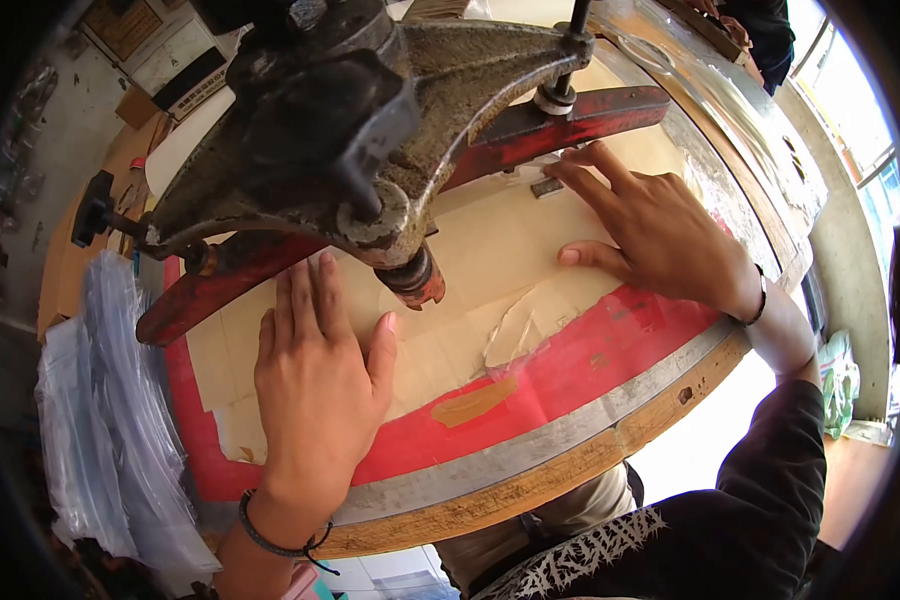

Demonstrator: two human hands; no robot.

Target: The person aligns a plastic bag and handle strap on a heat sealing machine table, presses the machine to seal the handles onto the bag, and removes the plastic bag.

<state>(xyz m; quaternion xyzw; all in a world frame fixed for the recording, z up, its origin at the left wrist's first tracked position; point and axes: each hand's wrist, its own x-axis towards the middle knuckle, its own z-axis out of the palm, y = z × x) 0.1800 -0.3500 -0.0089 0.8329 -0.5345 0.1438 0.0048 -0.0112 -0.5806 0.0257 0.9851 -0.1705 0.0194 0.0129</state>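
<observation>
My left hand [320, 370] lies flat with fingers stretched out on a tan, tape-patched sheet [450, 350], fingertips close to the long red bar [610, 115] of a press. My right hand [660, 225] rests farther right, thumb and fingers apart. Its fingertips are near the bar and a small metal block [547, 187]. Some clear film shows by those fingertips; whether they touch it I cannot tell. Above the sheet hangs the heavy dark press head [320, 130], with a worn red-tipped post [417, 284] pointing down. It hides part of the bar.
A red layer [390, 450] borders the sheet, inside a metal strip and the wooden table edge [570, 483]. Clear plastic bags [110, 410] are piled at the left. More clear plastic [760, 150] lies at the right rear. A black knob [92, 208] sticks out left.
</observation>
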